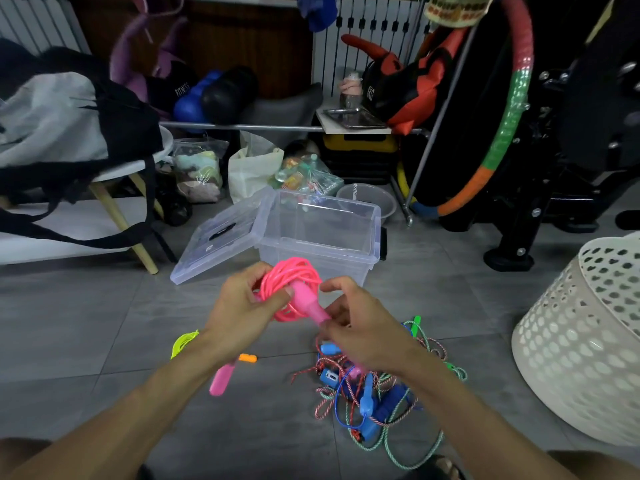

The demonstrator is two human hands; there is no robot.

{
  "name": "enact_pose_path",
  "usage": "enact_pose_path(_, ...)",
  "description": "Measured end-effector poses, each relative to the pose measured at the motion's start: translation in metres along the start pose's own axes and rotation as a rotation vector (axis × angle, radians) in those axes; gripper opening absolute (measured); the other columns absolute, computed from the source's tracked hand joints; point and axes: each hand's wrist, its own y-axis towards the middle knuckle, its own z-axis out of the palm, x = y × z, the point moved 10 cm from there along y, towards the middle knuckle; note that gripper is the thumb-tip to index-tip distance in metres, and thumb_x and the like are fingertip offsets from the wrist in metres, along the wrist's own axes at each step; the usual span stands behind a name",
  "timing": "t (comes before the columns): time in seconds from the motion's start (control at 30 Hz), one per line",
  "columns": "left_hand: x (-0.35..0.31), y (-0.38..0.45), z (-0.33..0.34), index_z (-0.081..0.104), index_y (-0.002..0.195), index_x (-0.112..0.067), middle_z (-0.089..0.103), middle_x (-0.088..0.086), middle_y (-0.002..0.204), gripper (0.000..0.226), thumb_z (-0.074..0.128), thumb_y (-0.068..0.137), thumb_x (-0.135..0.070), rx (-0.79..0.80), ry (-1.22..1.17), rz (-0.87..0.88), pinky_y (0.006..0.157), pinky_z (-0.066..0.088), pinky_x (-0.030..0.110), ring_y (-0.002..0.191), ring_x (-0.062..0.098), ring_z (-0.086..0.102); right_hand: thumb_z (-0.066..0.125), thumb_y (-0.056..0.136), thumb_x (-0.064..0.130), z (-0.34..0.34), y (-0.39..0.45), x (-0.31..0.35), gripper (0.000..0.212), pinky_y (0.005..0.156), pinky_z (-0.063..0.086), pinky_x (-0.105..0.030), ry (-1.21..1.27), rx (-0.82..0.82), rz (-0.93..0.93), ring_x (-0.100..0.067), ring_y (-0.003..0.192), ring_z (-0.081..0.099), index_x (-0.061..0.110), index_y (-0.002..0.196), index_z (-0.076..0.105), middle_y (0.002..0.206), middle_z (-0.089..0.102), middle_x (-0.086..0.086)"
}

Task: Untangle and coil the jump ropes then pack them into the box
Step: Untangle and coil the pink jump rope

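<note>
Two hands hold one pink jump rope [289,287] up in the air, just in front of the clear plastic box [322,237]. The left hand [242,311] grips the coil of pink cord, with the thumb pressed on top. The right hand [360,332] pinches the pink handle [311,306] that sticks out of the coil toward it. A second pink handle [221,379] hangs down below the left wrist.

Lots of other ropes lie in a tangled pile [374,389] on the floor, under the right arm. They are blue, green-and-white and red-and-white, all mixed up. A yellow-green rope [183,341] and a small orange piece [248,358] lie to the left of the pile, near the left wrist.

The box sits open on the gray tile floor [104,341], and nothing can be seen inside it. Its clear lid [218,237] leans against the box's left side. A white basket with holes [585,341] stands at the right edge, well apart from the box. Bare floor shows to the left of the hands and between the pile and the basket.
</note>
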Motion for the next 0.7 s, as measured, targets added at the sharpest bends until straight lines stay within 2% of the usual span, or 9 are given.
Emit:
enact_pose_path(0.1, 0.007, -0.003, 0.003, 0.060, 0.077, -0.007, 0.059, 0.005, 0.066, 0.009, 0.067, 0.083, -0.008, -0.034, 0.082, -0.031, 0.061, 0.046, 0.035, 0.060, 0.014, 0.052, 0.057, 0.090, 0.012, -0.002, 0.001, -0.003, 0.045, 0.082, 0.055, -0.047, -0.059, 0.109, 0.018, -0.021, 0.082, 0.070, 0.029, 0.128, 0.040, 0.086, 0.070, -0.004)
enact_pose_path(0.17, 0.014, -0.003, 0.002, 0.060, 0.078, -0.007, 0.066, 0.009, 0.070, 0.007, 0.065, 0.083, -0.006, -0.070, 0.091, -0.064, 0.065, 0.050, 0.038, 0.065, 0.023, 0.061, 0.054, 0.091, 0.008, -0.002, -0.003, -0.006, 0.046, 0.081, 0.054, -0.045, 0.056, 0.180, 0.059, -0.026, 0.087, 0.070, 0.031, 0.129, 0.042, 0.090, 0.069, -0.007)
enact_pose_path(0.23, 0.024, 0.000, -0.004, 0.061, 0.082, -0.004, 0.071, 0.015, 0.077, 0.004, 0.063, 0.084, -0.002, -0.101, -0.099, -0.164, 0.067, 0.057, 0.037, 0.070, 0.026, 0.068, 0.055, 0.091, 0.015, -0.005, -0.005, -0.011, 0.043, 0.077, 0.053, -0.039, 0.110, 0.226, 0.082, -0.025, 0.088, 0.069, 0.039, 0.126, 0.046, 0.094, 0.066, -0.010)
enact_pose_path(0.27, 0.028, 0.001, -0.004, 0.062, 0.083, -0.003, 0.072, 0.015, 0.077, 0.005, 0.062, 0.085, 0.001, -0.103, -0.209, -0.205, 0.067, 0.059, 0.037, 0.069, 0.025, 0.069, 0.056, 0.090, 0.020, -0.009, -0.003, -0.015, 0.042, 0.075, 0.052, -0.035, 0.042, 0.221, 0.077, -0.022, 0.084, 0.068, 0.046, 0.122, 0.047, 0.093, 0.064, -0.008)
enact_pose_path(0.37, 0.024, -0.001, 0.008, 0.060, 0.085, 0.000, 0.071, 0.012, 0.070, 0.005, 0.060, 0.086, 0.005, -0.021, -0.393, -0.241, 0.061, 0.058, 0.035, 0.063, 0.022, 0.067, 0.058, 0.089, 0.028, -0.018, 0.002, -0.015, 0.039, 0.080, 0.048, -0.030, -0.227, 0.139, 0.001, -0.014, 0.086, 0.060, 0.047, 0.122, 0.049, 0.095, 0.062, 0.010)
enact_pose_path(0.43, 0.021, -0.005, 0.015, 0.060, 0.086, -0.001, 0.069, 0.014, 0.069, 0.005, 0.061, 0.085, 0.004, 0.018, -0.421, -0.251, 0.061, 0.058, 0.037, 0.061, 0.023, 0.066, 0.056, 0.087, 0.052, -0.015, 0.001, -0.008, 0.034, 0.084, 0.047, -0.030, -0.277, 0.065, -0.047, -0.014, 0.092, 0.058, 0.041, 0.120, 0.052, 0.100, 0.064, 0.013)
enact_pose_path(0.47, 0.020, -0.006, 0.018, 0.060, 0.085, -0.003, 0.069, 0.014, 0.069, 0.006, 0.062, 0.085, 0.003, 0.030, -0.413, -0.249, 0.061, 0.057, 0.038, 0.060, 0.023, 0.066, 0.053, 0.086, 0.059, -0.015, 0.001, -0.006, 0.035, 0.080, 0.047, -0.030, -0.297, 0.009, -0.060, -0.015, 0.087, 0.057, 0.039, 0.115, 0.054, 0.095, 0.064, 0.011)
enact_pose_path(0.57, 0.018, -0.007, 0.021, 0.061, 0.083, -0.004, 0.069, 0.013, 0.067, 0.005, 0.064, 0.085, -0.001, 0.048, -0.390, -0.252, 0.060, 0.058, 0.038, 0.057, 0.021, 0.065, 0.055, 0.086, 0.054, -0.021, -0.001, 0.002, 0.027, 0.068, 0.043, -0.031, -0.396, -0.154, -0.140, -0.017, 0.069, 0.050, 0.029, 0.095, 0.056, 0.073, 0.056, 0.008)
enact_pose_path(0.7, 0.040, -0.005, 0.002, 0.062, 0.078, -0.002, 0.066, 0.006, 0.059, 0.012, 0.062, 0.089, -0.006, -0.102, -0.469, -0.394, 0.051, 0.056, 0.031, 0.046, 0.014, 0.060, 0.053, 0.092, 0.048, -0.026, -0.001, 0.000, 0.030, 0.063, 0.039, -0.025, -0.346, -0.155, -0.154, -0.015, 0.070, 0.052, 0.018, 0.096, 0.057, 0.075, 0.059, 0.007)
